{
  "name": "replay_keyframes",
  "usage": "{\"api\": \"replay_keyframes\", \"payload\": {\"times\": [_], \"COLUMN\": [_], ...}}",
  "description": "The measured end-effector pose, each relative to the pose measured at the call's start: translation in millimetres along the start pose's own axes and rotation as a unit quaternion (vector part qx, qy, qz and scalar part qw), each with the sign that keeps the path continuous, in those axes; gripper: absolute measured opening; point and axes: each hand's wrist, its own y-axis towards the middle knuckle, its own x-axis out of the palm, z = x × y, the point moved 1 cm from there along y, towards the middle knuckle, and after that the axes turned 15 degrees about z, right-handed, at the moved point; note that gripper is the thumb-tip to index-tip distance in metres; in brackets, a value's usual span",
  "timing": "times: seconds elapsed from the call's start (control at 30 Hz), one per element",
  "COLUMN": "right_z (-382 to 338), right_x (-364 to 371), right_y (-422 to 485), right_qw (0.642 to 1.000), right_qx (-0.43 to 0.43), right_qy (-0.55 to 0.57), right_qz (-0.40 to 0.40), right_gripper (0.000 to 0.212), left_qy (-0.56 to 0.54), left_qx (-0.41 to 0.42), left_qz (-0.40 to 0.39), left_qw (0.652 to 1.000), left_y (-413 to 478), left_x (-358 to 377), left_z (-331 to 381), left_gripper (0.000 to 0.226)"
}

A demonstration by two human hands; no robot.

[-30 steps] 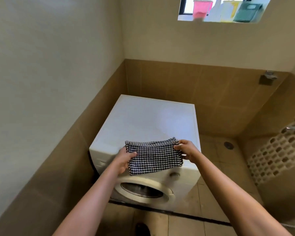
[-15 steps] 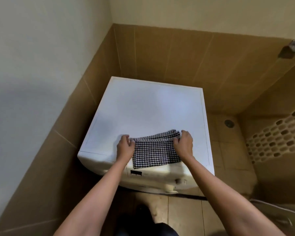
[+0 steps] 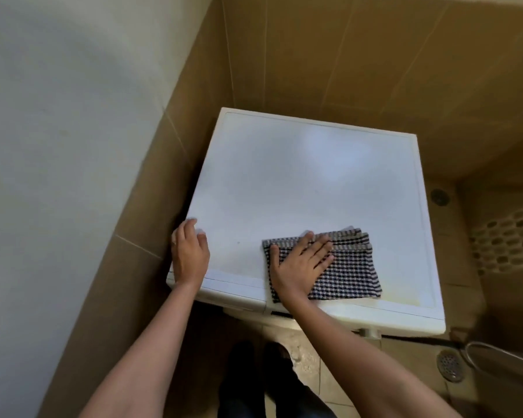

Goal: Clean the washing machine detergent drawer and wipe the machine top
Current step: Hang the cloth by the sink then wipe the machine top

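checked black-and-white cloth [image 3: 344, 267] is now lying flat and folded on the machine top [image 3: 299, 176], near the front edge and right of the middle, instead of being stretched between my two hands as it was a moment back. my right hand [image 3: 299, 263] is pressing down on its left part, palm flat, fingers straight and spread, gripping nothing. my left hand [image 3: 191, 254] is no longer touching the cloth: it is resting on the front left corner of the washing machine, fingers relaxed, holding nothing, well apart from the cloth. i am reading that as the wiping step getting under way, one hand to push the cloth and the other to brace, with the whole white surface behind the cloth waiting to be covered. the detergent drawer [image 3: 233, 292] is, i think, the panel at the front left just under my left wrist, and it is looking closed, so that half of the job is seeming untouched

brown tiled walls [image 3: 314, 55] are closing in on the left and back of the machine, so the far corners are going to need a long reach. a floor drain [image 3: 450, 365] and a silvery hose [image 3: 495, 352] are lying to the right, and my feet [image 3: 254, 366] are standing close against the front
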Motion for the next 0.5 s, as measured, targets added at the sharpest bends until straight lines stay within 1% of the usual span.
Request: {"api": "replay_keyframes", "payload": {"times": [0.07,0.13,0.27,0.37,0.47,0.5], "right_z": [-26.9,-55.7,-99.7,-101.4,-73.8,-60.6], "right_x": [8.9,19.0,34.2,39.7,28.7,21.8], "right_y": [7.4,9.8,-9.7,-23.6,-15.7,-9.6], "right_qw": [1.000,0.997,0.978,0.944,0.895,0.885], "right_qx": [-0.021,-0.076,-0.207,-0.325,-0.442,-0.461], "right_qy": [-0.008,-0.014,-0.014,-0.019,-0.023,-0.034], "right_qz": [-0.011,-0.014,-0.032,-0.049,-0.060,-0.058], "right_gripper": [0.096,0.096,0.094,0.087,0.077,0.075], "left_qy": [-0.033,-0.059,-0.088,-0.096,-0.108,-0.107], "left_qx": [-0.046,-0.070,-0.076,-0.079,-0.073,-0.061], "left_qz": [0.003,-0.007,-0.009,-0.011,-0.017,-0.022], "left_qw": [0.998,0.996,0.993,0.992,0.991,0.992], "left_y": [9.6,13.8,15.1,13.1,12.5,11.7], "left_x": [0.9,1.4,0.8,0.2,1.9,3.1], "left_z": [-16.7,-26.4,-31.2,-33.4,-35.0,-34.9], "left_gripper": [0.028,0.029,0.030,0.037,0.049,0.052]}}
